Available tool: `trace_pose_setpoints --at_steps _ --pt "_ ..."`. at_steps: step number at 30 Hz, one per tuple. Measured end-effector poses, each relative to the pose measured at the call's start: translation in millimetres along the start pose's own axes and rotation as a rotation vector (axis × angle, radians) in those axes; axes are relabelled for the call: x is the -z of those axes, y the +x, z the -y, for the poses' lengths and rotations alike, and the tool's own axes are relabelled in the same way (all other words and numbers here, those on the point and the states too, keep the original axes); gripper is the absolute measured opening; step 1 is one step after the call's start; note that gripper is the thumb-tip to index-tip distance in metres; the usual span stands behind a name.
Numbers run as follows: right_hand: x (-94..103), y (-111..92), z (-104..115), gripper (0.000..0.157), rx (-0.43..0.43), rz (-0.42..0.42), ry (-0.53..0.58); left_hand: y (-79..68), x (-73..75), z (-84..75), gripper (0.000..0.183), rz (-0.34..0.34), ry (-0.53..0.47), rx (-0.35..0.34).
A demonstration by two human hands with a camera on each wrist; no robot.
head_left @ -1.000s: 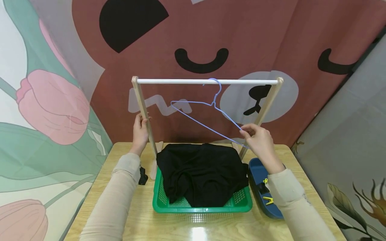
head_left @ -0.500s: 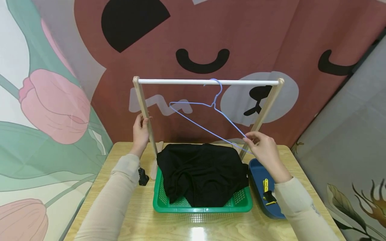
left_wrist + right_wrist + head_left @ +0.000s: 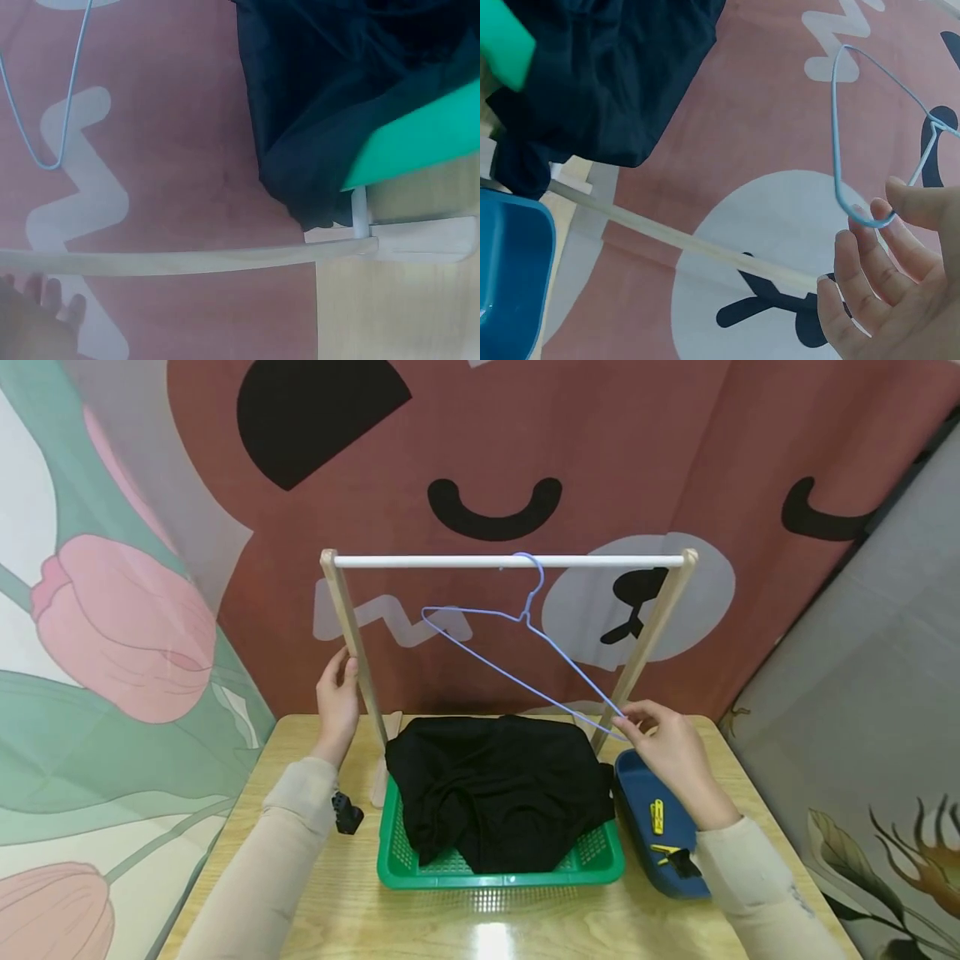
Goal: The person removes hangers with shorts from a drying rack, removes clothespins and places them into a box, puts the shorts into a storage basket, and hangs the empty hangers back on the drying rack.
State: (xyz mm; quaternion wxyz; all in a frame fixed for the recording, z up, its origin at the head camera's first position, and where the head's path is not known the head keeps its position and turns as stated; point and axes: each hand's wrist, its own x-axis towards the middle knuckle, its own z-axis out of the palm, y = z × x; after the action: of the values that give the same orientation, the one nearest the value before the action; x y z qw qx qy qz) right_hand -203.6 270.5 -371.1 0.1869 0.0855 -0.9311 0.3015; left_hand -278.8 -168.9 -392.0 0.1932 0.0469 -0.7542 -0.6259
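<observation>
A blue wire hanger (image 3: 527, 612) hangs by its hook over the white bar (image 3: 435, 562) of a small rack. My right hand (image 3: 663, 747) pinches the hanger's right corner between thumb and fingers, which the right wrist view shows close up. My left hand (image 3: 337, 702) is beside the rack's left wooden post (image 3: 347, 610), its fingers fairly straight. In the left wrist view those fingers (image 3: 52, 296) lie just short of the post. Below the hanger, a black piece of cloth (image 3: 502, 793) lies bunched over a green basket (image 3: 502, 882).
To the right of the basket stands a blue tray (image 3: 637, 777) with yellow clips (image 3: 657, 817) and a small black item (image 3: 684, 863) in it. Another black item (image 3: 348, 814) lies on the table (image 3: 420, 927) by my left sleeve. A printed curtain hangs behind the rack.
My right hand has drawn the hanger's corner down and to the right. The left hand, earlier holding the left post, has let go and shifted slightly left.
</observation>
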Motion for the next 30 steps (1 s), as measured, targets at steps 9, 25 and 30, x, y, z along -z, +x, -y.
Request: trace_pose_setpoints --at_steps 9,25,30 --pt "-1.2 -8 -7 0.022 0.021 0.018 -0.001 -18.2 15.3 12.2 0.049 -0.007 -0.001 0.065" --pt "-7.2 -17 -21 0.018 0.007 0.037 -0.029 -58.6 35.6 31.9 0.049 0.124 0.076 0.156" --pt "-8.8 -18 -25 0.021 -0.026 0.068 -0.041 -77.4 38.6 41.1 0.050 0.196 0.105 0.203"
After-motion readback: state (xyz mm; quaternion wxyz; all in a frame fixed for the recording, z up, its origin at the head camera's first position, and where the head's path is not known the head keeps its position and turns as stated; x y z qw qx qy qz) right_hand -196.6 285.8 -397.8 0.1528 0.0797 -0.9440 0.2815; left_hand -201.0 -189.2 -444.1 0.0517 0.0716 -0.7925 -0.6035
